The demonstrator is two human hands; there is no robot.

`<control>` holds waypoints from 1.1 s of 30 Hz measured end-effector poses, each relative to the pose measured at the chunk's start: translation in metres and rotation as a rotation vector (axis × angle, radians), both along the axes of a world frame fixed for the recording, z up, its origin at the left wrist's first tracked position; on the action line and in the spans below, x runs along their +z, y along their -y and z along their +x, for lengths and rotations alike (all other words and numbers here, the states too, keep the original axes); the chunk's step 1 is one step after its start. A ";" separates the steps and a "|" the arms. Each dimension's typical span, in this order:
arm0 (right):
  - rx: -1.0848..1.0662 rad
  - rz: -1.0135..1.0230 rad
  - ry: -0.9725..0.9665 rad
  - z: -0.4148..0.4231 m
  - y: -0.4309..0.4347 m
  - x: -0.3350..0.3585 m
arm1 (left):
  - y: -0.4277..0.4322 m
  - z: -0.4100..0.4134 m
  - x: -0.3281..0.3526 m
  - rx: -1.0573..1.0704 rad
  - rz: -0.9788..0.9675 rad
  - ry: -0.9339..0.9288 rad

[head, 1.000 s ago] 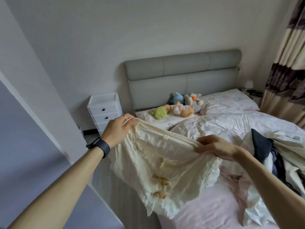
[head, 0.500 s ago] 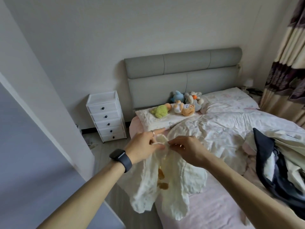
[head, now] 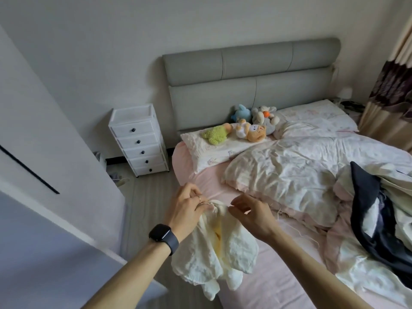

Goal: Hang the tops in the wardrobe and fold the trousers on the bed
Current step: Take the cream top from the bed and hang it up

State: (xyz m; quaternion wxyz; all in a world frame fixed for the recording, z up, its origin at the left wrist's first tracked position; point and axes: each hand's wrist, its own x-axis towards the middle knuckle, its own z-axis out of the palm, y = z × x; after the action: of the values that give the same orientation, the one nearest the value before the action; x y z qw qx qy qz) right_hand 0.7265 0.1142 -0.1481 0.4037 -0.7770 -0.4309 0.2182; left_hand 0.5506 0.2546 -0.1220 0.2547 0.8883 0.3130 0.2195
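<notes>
Head view: the left hand (head: 189,208) gripped the bunched top of the cream garment (head: 223,248), which hung lengthwise straight down over the bed (head: 278,286) edge, the right hand (head: 250,211) touching that top, its grip undeterminable.

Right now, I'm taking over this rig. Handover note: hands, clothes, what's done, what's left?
Left hand: grip on the bunched top of the cream garment, which hangs at the near edge of the bed.
Right hand: fingertips at the same bunch; grip unclear.
Clothes pile: unsorted, on the right side of the bed.
Done: nothing folded in view.
Left: sort this garment, then work through the pile.
</notes>
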 end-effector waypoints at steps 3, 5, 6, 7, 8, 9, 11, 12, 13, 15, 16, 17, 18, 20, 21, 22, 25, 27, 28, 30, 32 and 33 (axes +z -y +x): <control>-0.082 -0.295 -0.045 0.035 0.018 -0.084 | -0.005 0.003 -0.028 0.073 -0.036 -0.048; -0.084 -0.519 -0.036 0.061 0.035 -0.141 | -0.006 0.004 -0.052 0.082 0.028 -0.139; -0.075 -0.619 -0.025 0.076 0.041 -0.167 | -0.008 0.008 -0.064 0.091 0.034 -0.180; -0.071 -0.701 -0.023 0.090 0.047 -0.197 | -0.009 0.013 -0.086 0.092 0.034 -0.210; -0.094 -0.758 -0.024 0.105 0.048 -0.214 | -0.011 0.017 -0.096 0.103 0.032 -0.232; -0.121 -0.798 -0.033 0.122 0.047 -0.242 | -0.013 0.026 -0.118 0.116 0.025 -0.237; -0.188 -0.833 -0.013 0.152 0.042 -0.268 | -0.015 0.038 -0.140 0.142 -0.002 -0.237; -0.211 -0.846 0.008 0.167 0.036 -0.280 | -0.015 0.046 -0.149 0.147 -0.007 -0.237; -0.229 -0.854 0.030 0.182 0.030 -0.292 | -0.017 0.053 -0.157 0.156 -0.005 -0.232; -0.250 -0.861 0.048 0.210 0.017 -0.317 | -0.019 0.064 -0.177 0.186 -0.016 -0.234; -0.247 -0.862 0.038 0.223 0.010 -0.333 | -0.021 0.068 -0.190 0.201 -0.026 -0.226; -0.238 -0.866 0.023 0.233 0.005 -0.347 | -0.022 0.069 -0.202 0.226 -0.045 -0.225; -0.250 -0.862 0.018 0.240 0.003 -0.355 | -0.022 0.068 -0.208 0.244 -0.071 -0.224; -0.272 -0.909 0.049 0.249 0.001 -0.375 | -0.020 0.062 -0.221 0.264 -0.100 -0.232; -0.274 -0.933 0.090 0.251 0.001 -0.381 | -0.019 0.058 -0.222 0.270 -0.108 -0.238; -0.271 -0.938 0.125 0.251 0.003 -0.388 | -0.019 0.053 -0.223 0.286 -0.117 -0.244; -0.224 -0.868 0.030 0.236 0.003 -0.383 | -0.018 0.038 -0.217 0.346 -0.193 -0.246; -0.166 -0.802 -0.059 0.216 0.002 -0.358 | -0.014 0.027 -0.203 0.370 -0.258 -0.247; -0.141 -0.772 -0.075 0.203 0.002 -0.344 | -0.013 0.021 -0.199 0.375 -0.303 -0.262; -0.115 -0.722 -0.056 0.180 -0.004 -0.310 | -0.009 0.009 -0.182 0.359 -0.383 -0.313; -0.114 -0.620 -0.049 0.151 -0.012 -0.271 | -0.002 -0.009 -0.159 0.364 -0.436 -0.322; -0.117 -0.555 -0.072 0.134 -0.012 -0.251 | 0.003 -0.017 -0.149 0.368 -0.451 -0.316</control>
State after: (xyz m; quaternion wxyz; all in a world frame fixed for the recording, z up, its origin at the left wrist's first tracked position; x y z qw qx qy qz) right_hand 0.8607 0.1264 -0.3993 0.2026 -0.8731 -0.2947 0.3314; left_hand 0.5339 0.2514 -0.2708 0.3494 0.7609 0.5447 0.0465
